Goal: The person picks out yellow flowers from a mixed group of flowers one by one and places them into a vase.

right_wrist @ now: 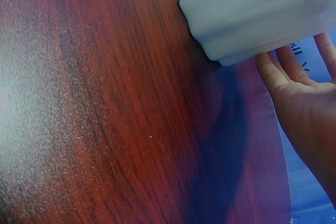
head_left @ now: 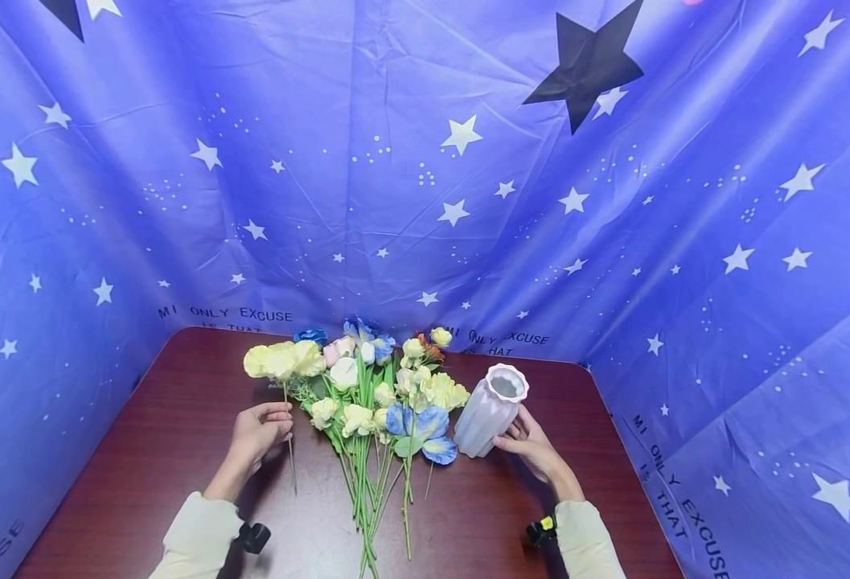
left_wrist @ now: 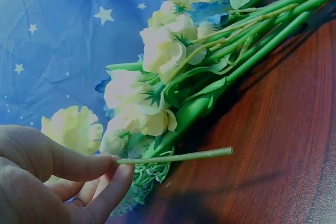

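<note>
In the head view my left hand [head_left: 260,434] pinches the thin stem of a yellow artificial flower [head_left: 285,359], which stands upright left of the pile. The left wrist view shows the stem's lower end [left_wrist: 205,153] sticking out past my thumb and finger. A white fluted vase [head_left: 492,410] with a wavy rim stands on the right, its mouth facing up. My right hand [head_left: 533,446] holds it from the right side, with fingers along its wall in the right wrist view. Between my hands lies a pile of artificial flowers [head_left: 345,372], white, pale yellow, pink and blue, with green stems.
The flowers lie on a dark red wood-grain table [head_left: 178,418], stems reaching toward its front edge. Blue cloth [head_left: 352,161] printed with stars hangs around the back and both sides. An orange-brown flower [head_left: 432,351] shows at the pile's back right.
</note>
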The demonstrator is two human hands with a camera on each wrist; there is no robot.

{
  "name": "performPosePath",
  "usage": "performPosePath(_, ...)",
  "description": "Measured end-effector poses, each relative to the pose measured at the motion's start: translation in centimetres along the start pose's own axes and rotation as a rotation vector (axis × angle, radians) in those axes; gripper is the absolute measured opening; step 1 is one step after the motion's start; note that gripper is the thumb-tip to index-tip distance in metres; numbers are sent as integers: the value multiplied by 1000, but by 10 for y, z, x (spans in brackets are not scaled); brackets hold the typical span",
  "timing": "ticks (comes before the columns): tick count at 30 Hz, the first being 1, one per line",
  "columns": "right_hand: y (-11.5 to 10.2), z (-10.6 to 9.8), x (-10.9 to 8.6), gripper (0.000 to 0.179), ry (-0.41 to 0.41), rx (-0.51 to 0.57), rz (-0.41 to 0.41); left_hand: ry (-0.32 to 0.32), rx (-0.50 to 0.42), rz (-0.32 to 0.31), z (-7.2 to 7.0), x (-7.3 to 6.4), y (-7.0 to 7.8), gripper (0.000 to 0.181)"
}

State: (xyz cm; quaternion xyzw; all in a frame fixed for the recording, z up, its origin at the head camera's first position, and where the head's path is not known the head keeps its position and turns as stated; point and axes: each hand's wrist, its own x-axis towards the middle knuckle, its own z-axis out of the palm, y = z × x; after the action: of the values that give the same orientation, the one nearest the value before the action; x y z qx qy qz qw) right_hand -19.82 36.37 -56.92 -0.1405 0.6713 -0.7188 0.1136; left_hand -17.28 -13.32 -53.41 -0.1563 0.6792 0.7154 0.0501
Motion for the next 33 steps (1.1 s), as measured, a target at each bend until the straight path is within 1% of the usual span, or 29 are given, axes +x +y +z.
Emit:
performPosePath(5, 0, 0, -1, 82, -4, 4, -2, 14, -40, 15, -1, -1, 4, 42)
performPosePath(9, 0, 0, -1, 84, -6, 6, 0, 31, -58, 43, -2, -2, 8, 41)
performPosePath(13, 0, 0, -1, 87, -5, 8, 7, 61, -82, 83, -1, -2, 14, 40)
performPosePath(15, -1, 1, -1, 87, -4, 9, 9, 80, -71, 108, 0, -1, 17, 39)
performPosePath(19, -1, 1, -1, 87, -3, 9, 17, 97, -55, 164, 4, -1, 27, 38)
performPosePath(21, -2, 1, -1, 87, -2, 7, 18, 91, -65, 187, 7, -1, 33, 37)
performPosePath(24, -2, 2, -1, 89, 4, 5, 22, 77, -87, 204, 12, 0, 42, 37)
performPosePath(30, -2, 1, -1, 87, 6, 0, 27, 33, -119, 195, 24, 4, 59, 31)
performPosePath(33, 0, 0, 0, 85, 1, 1, 22, 1, -145, 194, 31, 6, 68, 31)
